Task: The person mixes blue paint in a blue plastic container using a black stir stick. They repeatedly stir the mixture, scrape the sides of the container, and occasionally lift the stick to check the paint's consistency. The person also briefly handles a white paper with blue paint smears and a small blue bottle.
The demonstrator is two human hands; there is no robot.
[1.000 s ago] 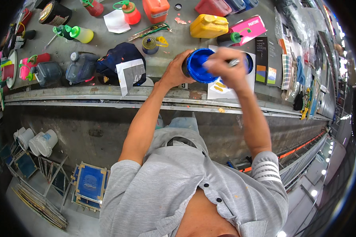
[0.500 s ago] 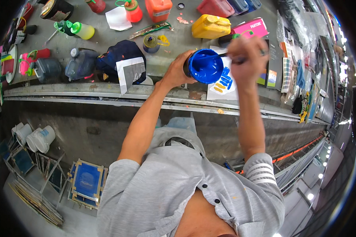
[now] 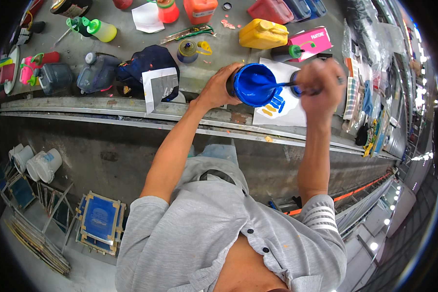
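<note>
Right fingers (image 3: 308, 79) shifted rightward, stirrer (image 3: 286, 84) gripped, blue tub (image 3: 243, 92) against left fingers (image 3: 227, 73)

Bright, with seemingly blurry right fingers (image 3: 313, 79)

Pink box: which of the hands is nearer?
Right. The right hand is just in front of the pink box; the left hand is farther off, to its front left.

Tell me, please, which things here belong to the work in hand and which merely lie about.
Seemingly in use:
- round dark tub of blue paint, in the left hand
- thin blue-coated stick, in the right hand
- white paper sheet with blue and yellow strokes

Seemingly lying about:
- yellow plastic jerrycan
- pink rectangular box
</note>
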